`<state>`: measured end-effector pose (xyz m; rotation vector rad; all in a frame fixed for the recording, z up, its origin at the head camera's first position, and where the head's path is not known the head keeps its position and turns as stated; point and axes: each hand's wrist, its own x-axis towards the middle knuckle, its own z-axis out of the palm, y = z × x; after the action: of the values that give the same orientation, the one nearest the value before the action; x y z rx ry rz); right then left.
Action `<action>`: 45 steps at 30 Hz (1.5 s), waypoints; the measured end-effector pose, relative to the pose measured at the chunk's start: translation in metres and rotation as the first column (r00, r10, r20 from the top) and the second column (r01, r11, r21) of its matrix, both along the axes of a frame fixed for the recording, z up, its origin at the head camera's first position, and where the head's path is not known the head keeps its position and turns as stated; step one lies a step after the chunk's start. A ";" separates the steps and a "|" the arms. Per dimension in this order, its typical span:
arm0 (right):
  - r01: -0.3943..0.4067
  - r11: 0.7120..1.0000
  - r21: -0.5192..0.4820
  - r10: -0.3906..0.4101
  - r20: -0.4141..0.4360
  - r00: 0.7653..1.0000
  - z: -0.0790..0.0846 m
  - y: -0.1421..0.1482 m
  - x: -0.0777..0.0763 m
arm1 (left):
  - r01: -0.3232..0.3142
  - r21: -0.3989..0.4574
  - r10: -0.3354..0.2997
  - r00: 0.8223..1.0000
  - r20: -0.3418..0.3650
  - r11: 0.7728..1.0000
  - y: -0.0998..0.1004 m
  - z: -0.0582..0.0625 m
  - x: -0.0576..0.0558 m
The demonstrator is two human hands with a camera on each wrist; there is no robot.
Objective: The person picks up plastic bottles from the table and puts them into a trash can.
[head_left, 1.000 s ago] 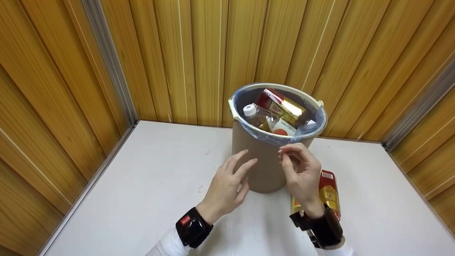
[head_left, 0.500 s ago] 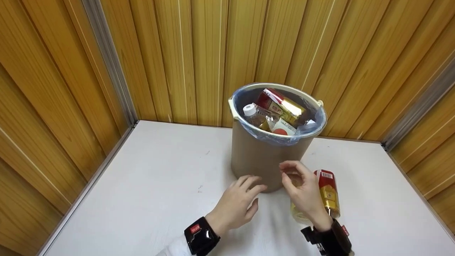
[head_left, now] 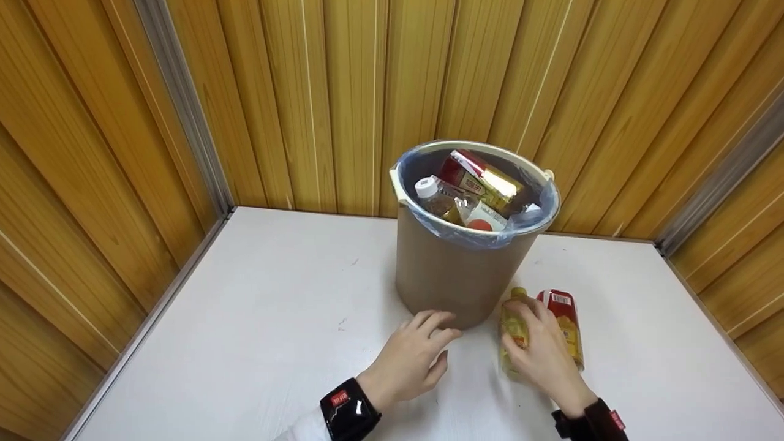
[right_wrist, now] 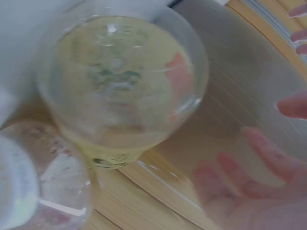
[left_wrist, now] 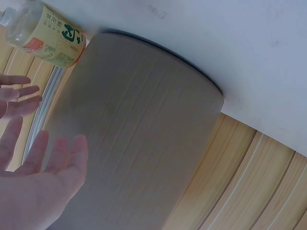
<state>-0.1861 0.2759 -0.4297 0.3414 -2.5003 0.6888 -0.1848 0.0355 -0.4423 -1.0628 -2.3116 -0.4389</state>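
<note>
In the head view my right hand (head_left: pixel 545 358) is over a clear plastic bottle with a yellow-green label (head_left: pixel 512 327), its fingers loosely bent. The right wrist view shows that bottle (right_wrist: pixel 115 81) large, with the fingers (right_wrist: pixel 268 153) beside it and apart from it. Close by on its right lies a red and gold bottle (head_left: pixel 569 324). My left hand (head_left: pixel 410 358) hovers before the foot of the brown bin (head_left: pixel 447 275), fingers relaxed and holding nothing. From the left wrist, the labelled bottle (left_wrist: pixel 53 38) appears beside the bin's base.
A blue bag lines the bin's rim (head_left: pixel 514 229). Inside it are a white-capped bottle (head_left: pixel 438 202), a red and gold package (head_left: pixel 481 177) and a white carton with a red circle (head_left: pixel 487 217). Wood-pattern walls (head_left: pixel 361 104) border the white table (head_left: pixel 275 294).
My right hand has come down from in front of the bin and moved right, over the labelled bottle. My left hand lowered at first, then stayed nearly still.
</note>
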 end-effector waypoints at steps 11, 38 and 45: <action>-0.010 0.991 0.132 -0.026 0.267 0.963 -0.013 0.004 0.013 | 0.007 0.034 -0.007 1.000 -0.015 0.999 -0.001 -0.003 -0.001; -0.609 0.627 -0.486 0.747 0.154 0.646 -0.027 -0.022 0.032 | -0.077 -0.023 0.081 0.971 0.227 0.997 -0.008 -0.014 0.001; -0.606 0.583 -0.541 0.720 -0.001 0.694 -0.021 -0.020 0.029 | -0.080 -0.137 0.118 0.947 0.299 0.987 -0.008 -0.022 0.006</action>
<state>-0.1571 0.2559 -0.4512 1.0926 -2.2026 1.7369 -0.1787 0.0280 -0.4645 -0.9870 -2.6845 -0.4524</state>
